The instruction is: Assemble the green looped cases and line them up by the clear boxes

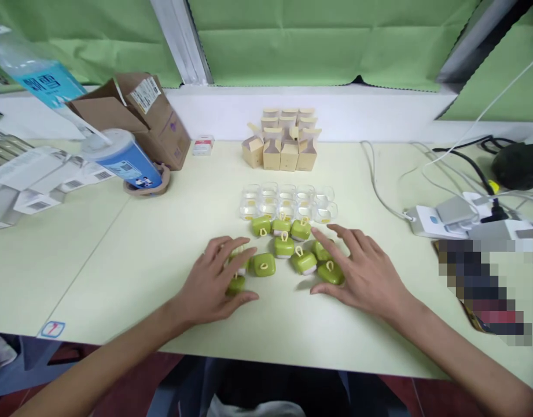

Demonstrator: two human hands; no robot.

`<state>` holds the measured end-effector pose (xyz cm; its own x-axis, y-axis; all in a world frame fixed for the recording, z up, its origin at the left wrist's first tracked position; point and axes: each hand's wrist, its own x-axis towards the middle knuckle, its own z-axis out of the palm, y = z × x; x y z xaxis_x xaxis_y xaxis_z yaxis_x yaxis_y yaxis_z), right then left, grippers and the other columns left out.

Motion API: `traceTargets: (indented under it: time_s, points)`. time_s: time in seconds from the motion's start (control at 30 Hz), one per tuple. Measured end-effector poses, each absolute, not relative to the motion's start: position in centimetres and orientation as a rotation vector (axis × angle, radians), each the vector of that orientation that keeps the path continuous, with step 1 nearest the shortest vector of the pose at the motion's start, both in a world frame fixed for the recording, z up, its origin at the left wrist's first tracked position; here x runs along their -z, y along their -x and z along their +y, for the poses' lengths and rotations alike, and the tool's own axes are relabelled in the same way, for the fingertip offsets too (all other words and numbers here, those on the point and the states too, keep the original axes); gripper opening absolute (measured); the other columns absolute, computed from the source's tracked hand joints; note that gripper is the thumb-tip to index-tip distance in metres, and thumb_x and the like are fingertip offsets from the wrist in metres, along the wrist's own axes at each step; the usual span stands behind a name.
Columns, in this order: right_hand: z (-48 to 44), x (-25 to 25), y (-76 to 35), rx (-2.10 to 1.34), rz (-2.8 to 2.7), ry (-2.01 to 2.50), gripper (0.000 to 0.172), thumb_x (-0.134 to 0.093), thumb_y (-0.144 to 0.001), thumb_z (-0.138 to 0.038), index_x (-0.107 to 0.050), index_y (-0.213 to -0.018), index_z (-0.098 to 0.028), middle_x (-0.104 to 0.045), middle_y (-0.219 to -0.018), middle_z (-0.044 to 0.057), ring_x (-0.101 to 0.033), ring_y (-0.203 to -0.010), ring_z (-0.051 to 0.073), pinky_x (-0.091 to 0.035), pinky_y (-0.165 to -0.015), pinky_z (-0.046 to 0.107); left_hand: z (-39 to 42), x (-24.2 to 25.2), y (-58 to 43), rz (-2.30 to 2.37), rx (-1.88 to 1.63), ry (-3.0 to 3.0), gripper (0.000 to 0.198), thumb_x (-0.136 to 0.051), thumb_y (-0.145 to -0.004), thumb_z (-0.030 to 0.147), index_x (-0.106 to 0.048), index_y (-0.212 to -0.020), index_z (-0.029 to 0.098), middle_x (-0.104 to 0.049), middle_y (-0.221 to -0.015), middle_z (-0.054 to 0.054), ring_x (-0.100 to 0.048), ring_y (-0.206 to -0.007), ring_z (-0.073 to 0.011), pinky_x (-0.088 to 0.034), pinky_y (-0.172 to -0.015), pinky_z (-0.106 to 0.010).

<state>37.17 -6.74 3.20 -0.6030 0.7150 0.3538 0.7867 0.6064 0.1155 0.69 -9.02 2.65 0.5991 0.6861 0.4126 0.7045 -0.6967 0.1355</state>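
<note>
Several small green cases with cream loops lie loosely grouped on the table, one green case (264, 265) flat between my hands. My left hand (217, 278) is open, its fingers spread over the green cases at the group's left side, partly hiding them. At the right side my right hand (357, 269) is also open, with thumb and fingers apart around another green case (330, 272); whether it touches cannot be made out. Just behind the group stand clear plastic covers (287, 202) in two rows. Farther back, small open cardboard boxes (280, 157) are packed together.
A brown carton (171, 130), a blue cup (131, 165) and a bottle with a blue label (49, 84) occupy the left. White boxes (36, 174) lie beside them. On the right are a power strip (435, 223), cables and a pixelated object (483, 289).
</note>
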Motion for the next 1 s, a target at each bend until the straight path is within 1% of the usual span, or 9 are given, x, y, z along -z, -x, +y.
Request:
traceTargets:
  time_s: [0.13,0.23,0.3,0.47,0.57,0.67,0.77,0.9,1.0]
  points:
    - [-5.8,-5.0,-36.6,0.305,-2.247,1.083,0.041,-0.064,-0.111,-0.037,-0.064,-0.147,-0.018,-0.075,-0.127,0.02,-0.071,-0.108,0.033,-0.061,-0.088,0.048,-2.9,-5.9,-1.6,-1.421,0.82,2.763,0.03,-0.06,-0.112,0.04,-0.071,-0.134,0.024,-0.078,-0.128,-0.01,-0.059,-0.125,-0.0317,-0.056,-0.111,-0.053]
    - [-7.1,-4.7,-35.0,0.216,-2.101,0.946,0.025,-0.069,-0.101,-0.009,-0.069,-0.125,-0.019,-0.078,-0.111,0.015,-0.072,-0.097,0.028,-0.06,-0.082,0.042,3.4,-6.4,-3.8,-1.516,0.646,2.811,0.035,-0.061,-0.107,0.035,-0.076,-0.135,0.019,-0.075,-0.133,-0.012,-0.057,-0.131,-0.0348,-0.053,-0.117,-0.058]
    - [-8.3,-4.0,-34.3,0.233,-2.127,0.862,0.028,-0.072,-0.095,-0.002,-0.07,-0.116,-0.019,-0.079,-0.106,0.014,-0.073,-0.095,0.027,-0.06,-0.079,0.041,6.6,-5.7,-5.2,-1.492,0.498,2.835,0.045,-0.071,-0.1,0.034,-0.076,-0.141,0.015,-0.07,-0.143,-0.016,-0.051,-0.14,-0.0405,-0.05,-0.123,-0.062]
    - [-5.3,-5.4,-35.7,0.314,-2.126,1.094,0.013,-0.069,-0.097,-0.013,-0.077,-0.099,-0.023,-0.084,-0.097,0.008,-0.074,-0.088,0.026,-0.056,-0.076,0.039,9.3,-3.5,-6.4,-1.494,0.429,2.852,0.024,-0.072,-0.1,0.03,-0.088,-0.112,0.018,-0.068,-0.141,-0.016,-0.046,-0.145,-0.0427,-0.048,-0.125,-0.064]
    - [1.1,-8.9,-37.9,-0.13,-2.158,1.565,0.021,-0.062,-0.101,-0.019,-0.083,-0.106,-0.021,-0.085,-0.098,0.007,-0.074,-0.08,0.024,-0.054,-0.075,0.038,9.2,-2.8,-6.1,-1.537,0.568,2.847,0.019,-0.074,-0.1,0.031,-0.089,-0.104,0.021,-0.069,-0.138,-0.013,-0.047,-0.143,-0.0394,-0.046,-0.127,-0.063]
    - [6.5,-11.5,-38.5,-0.414,-2.351,1.687,0.026,-0.066,-0.1,-0.022,-0.086,-0.115,-0.024,-0.086,-0.105,0.005,-0.076,-0.088,0.024,-0.053,-0.08,0.036,9.0,-2.5,-6.2,-1.595,0.636,2.838,0.018,-0.074,-0.1,0.032,-0.089,-0.103,0.022,-0.069,-0.138,-0.012,-0.048,-0.141,-0.0372,-0.046,-0.128,-0.061]
    - [8.5,-11.8,-36.9,-0.398,-2.428,1.768,0.035,-0.069,-0.095,-0.019,-0.085,-0.127,-0.024,-0.086,-0.117,0.006,-0.076,-0.097,0.025,-0.052,-0.08,0.035,8.8,-2.7,-6.6,-1.647,0.605,2.833,0.021,-0.073,-0.102,0.033,-0.089,-0.105,0.02,-0.069,-0.141,-0.013,-0.049,-0.141,-0.0369,-0.047,-0.128,-0.058]
    - [8.0,-10.1,-34.5,-0.304,-2.626,1.878,0.065,-0.074,-0.092,-0.016,-0.07,-0.156,-0.029,-0.083,-0.13,0.009,-0.077,-0.103,0.028,-0.05,-0.073,0.034,8.9,-4.2,-6.2,-1.599,0.481,2.852,0.034,-0.076,-0.1,0.038,-0.083,-0.127,0.019,-0.07,-0.145,-0.014,-0.05,-0.142,-0.0385,-0.047,-0.128,-0.06]
    - [7.8,-9.0,-33.9,-0.22,-2.726,1.789,0.068,-0.068,-0.092,-0.006,-0.071,-0.155,-0.029,-0.083,-0.129,0.01,-0.078,-0.107,0.028,-0.049,-0.073,0.032,9.1,-6.0,-4.5,-1.553,0.49,2.863,0.037,-0.069,-0.103,0.042,-0.079,-0.13,0.018,-0.073,-0.135,-0.014,-0.058,-0.136,-0.0359,-0.05,-0.122,-0.057]
